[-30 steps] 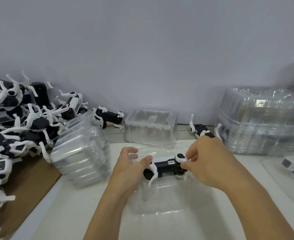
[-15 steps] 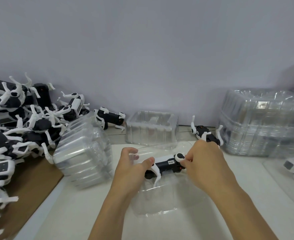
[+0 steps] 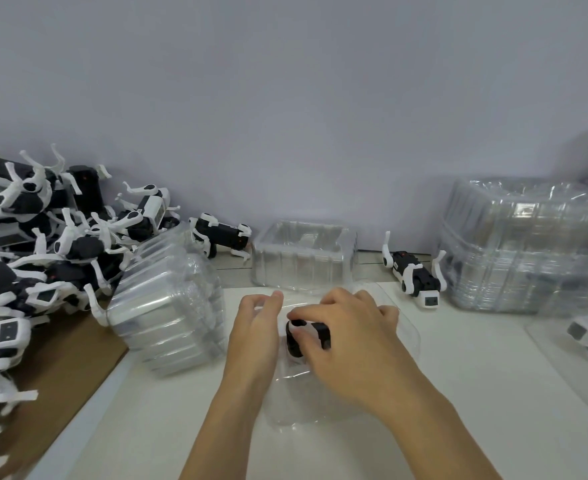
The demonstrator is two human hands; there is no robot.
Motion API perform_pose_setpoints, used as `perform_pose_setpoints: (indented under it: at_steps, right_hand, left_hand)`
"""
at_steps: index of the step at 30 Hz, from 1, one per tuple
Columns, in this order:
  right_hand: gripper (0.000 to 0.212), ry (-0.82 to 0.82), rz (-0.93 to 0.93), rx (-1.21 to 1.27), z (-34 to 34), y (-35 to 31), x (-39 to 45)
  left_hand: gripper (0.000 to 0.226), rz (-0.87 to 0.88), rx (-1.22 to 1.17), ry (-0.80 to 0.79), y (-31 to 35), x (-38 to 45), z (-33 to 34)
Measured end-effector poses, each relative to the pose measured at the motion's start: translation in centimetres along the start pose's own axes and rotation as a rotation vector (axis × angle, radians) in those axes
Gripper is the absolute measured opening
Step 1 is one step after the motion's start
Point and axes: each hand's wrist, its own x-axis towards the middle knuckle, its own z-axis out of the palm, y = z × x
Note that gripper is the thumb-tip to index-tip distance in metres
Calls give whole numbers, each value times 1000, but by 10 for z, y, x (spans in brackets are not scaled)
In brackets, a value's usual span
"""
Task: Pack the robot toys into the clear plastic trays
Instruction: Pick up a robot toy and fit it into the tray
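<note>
A black and white robot toy [image 3: 294, 337] sits low inside a clear plastic tray [image 3: 320, 403] on the white table in front of me. My right hand [image 3: 348, 327] lies over the toy, fingers curled round its top. My left hand [image 3: 254, 323] grips the tray's left wall beside the toy, thumb and fingers curled at the rim. Most of the toy is hidden under my right hand.
A pile of several robot toys [image 3: 36, 254] fills the left side on brown cardboard [image 3: 64, 362]. A tipped stack of trays [image 3: 168, 306] lies left of my hands. An empty tray [image 3: 303, 258], loose toys [image 3: 221, 237] [image 3: 413, 271] and tall tray stacks [image 3: 527, 244] stand behind and to the right.
The toy was held lengthwise above the tray between both hands; now it is down inside the tray under my right hand. My left hand has left the toy and holds the tray.
</note>
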Motion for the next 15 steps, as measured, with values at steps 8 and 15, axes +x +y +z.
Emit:
perform_pose_setpoints:
  at_steps: [8, 15]
  right_hand:
    - [26, 23, 17, -20, 1, -4, 1]
    - [32, 22, 26, -3, 1, -3, 0]
  left_hand:
    - [19, 22, -14, 37, 0, 0, 2]
    - [19, 36, 52, 31, 2, -2, 2]
